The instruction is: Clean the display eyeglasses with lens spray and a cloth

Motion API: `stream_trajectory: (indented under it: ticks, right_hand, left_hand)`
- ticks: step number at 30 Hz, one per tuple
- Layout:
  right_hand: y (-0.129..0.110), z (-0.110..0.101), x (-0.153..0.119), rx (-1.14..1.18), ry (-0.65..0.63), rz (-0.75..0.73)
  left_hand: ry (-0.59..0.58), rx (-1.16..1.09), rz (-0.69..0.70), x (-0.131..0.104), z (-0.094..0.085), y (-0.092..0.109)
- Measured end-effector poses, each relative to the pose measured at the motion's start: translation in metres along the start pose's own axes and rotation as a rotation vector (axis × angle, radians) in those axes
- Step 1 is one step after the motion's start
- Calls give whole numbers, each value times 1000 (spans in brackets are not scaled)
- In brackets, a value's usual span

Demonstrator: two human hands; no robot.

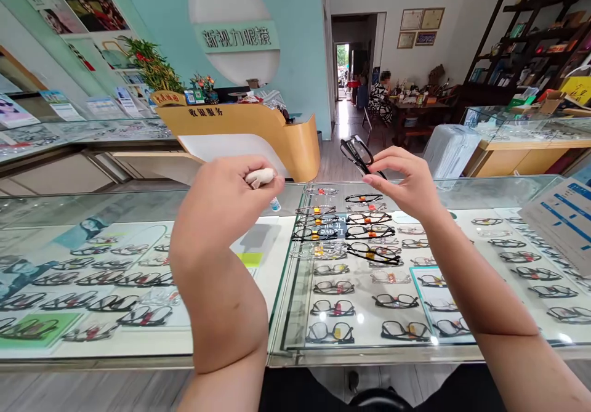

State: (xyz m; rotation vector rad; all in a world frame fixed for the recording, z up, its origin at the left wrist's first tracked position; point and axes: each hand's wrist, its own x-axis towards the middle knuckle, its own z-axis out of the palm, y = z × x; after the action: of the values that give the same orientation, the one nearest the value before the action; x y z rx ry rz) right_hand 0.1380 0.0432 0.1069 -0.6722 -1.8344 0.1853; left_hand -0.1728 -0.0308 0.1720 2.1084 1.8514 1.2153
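My left hand (226,196) is closed around a crumpled white cloth (261,178), raised above the glass display counter. To its right, my right hand (401,181) pinches a folded pair of black glasses (357,153) between thumb and fingers, held up in the air over the counter's far edge. Below and between the hands, two columns of glasses lie on the glass top, among them a black pair (373,253) with an orange tag. More frames, such as one black pair (405,330), show in rows around them.
The glass counter (286,359) spans the front. A printed card (566,215) stands at the right. Beyond are a wooden reception desk (302,147), a wrapped grey box (450,153) and a seated person (381,99) at a table.
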Motion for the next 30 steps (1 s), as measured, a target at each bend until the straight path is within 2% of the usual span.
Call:
stream_trajectory:
  ticks: [4, 7, 10, 14, 16, 23, 30]
  right_hand:
    - [23, 18, -7, -97, -100, 12]
    - [43, 42, -7, -201, -228, 55]
    - [67, 78, 1, -327, -445, 61]
    - [93, 128, 18, -544, -764, 68]
    - [100, 148, 24, -613, -867, 66]
    - [113, 192, 31, -696, -1006, 52]
    - [121, 210, 30, -753, -1054, 52]
  left_hand:
    - [104, -19, 1, -11, -17, -2]
    - [203, -30, -18, -18, -34, -5]
    - [261, -48, -21, -21, -44, -8]
    - [255, -73, -39, -21, -50, -14]
    - [265, -79, -55, -20, -52, -18]
    - [355, -114, -65, -19, -58, -27]
    - [278, -106, -50, -19, -58, -25]
